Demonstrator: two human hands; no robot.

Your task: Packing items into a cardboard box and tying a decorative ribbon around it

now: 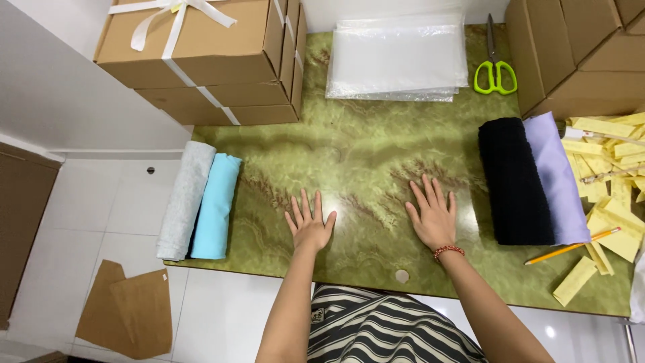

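- The bench [363, 154] has a glossy green top with a marble pattern; both hands lie flat on its bare middle.
- The left hand [310, 225] has its fingers spread and holds nothing; the right hand [433, 216] is the same, with a red bead bracelet [448, 251] on the wrist.
- At the left edge lie 2 soft rolls touching each other: a grey roll [180, 199] and a light blue roll [216, 205], near the left fingers but apart from them.
- On the right lie a fuzzy black roll [514, 180] and a smooth lilac roll [556, 176], close to the right fingers.
- Behind are clear plastic bags [396, 57], green scissors [495, 70], brown cardboard boxes [208, 57]; yellow paper slips [615, 188] and a pencil [571, 246] are on the right.
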